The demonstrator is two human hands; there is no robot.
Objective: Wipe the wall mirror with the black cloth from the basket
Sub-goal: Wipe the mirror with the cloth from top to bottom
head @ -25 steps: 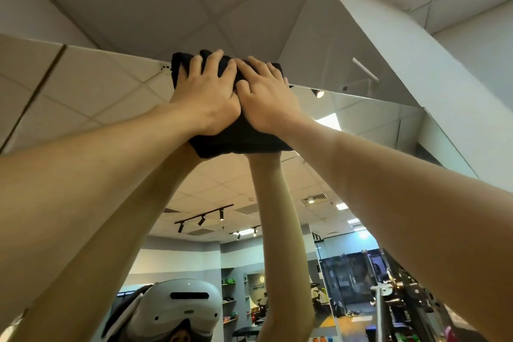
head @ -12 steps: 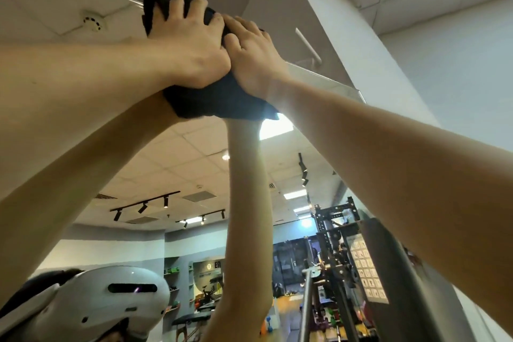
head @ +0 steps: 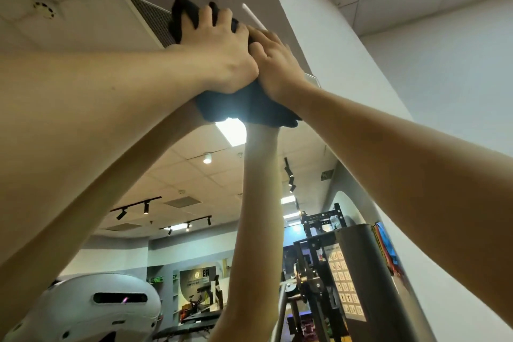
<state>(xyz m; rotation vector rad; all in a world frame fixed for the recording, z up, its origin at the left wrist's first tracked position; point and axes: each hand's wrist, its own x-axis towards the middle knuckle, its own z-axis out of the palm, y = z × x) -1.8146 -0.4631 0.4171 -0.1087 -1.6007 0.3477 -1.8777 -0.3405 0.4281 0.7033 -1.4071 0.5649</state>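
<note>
- the black cloth point(head: 244, 105) sits high on the wall mirror point(head: 194, 175), near its top edge.
- the left hand point(head: 222, 55) lies flat on the cloth, fingers spread and straight, pressing it to the glass.
- the right hand point(head: 274, 64) presses just beside it, fingers straight, touching the left hand.
- the mirror reflects both arms, ceiling lights and a white headset point(head: 91, 311).

Nothing reads clearly: the mirrored wall poster point(head: 198, 279) shows reversed letters, the black column's chart point(head: 345, 284) only tiny pictograms
</note>
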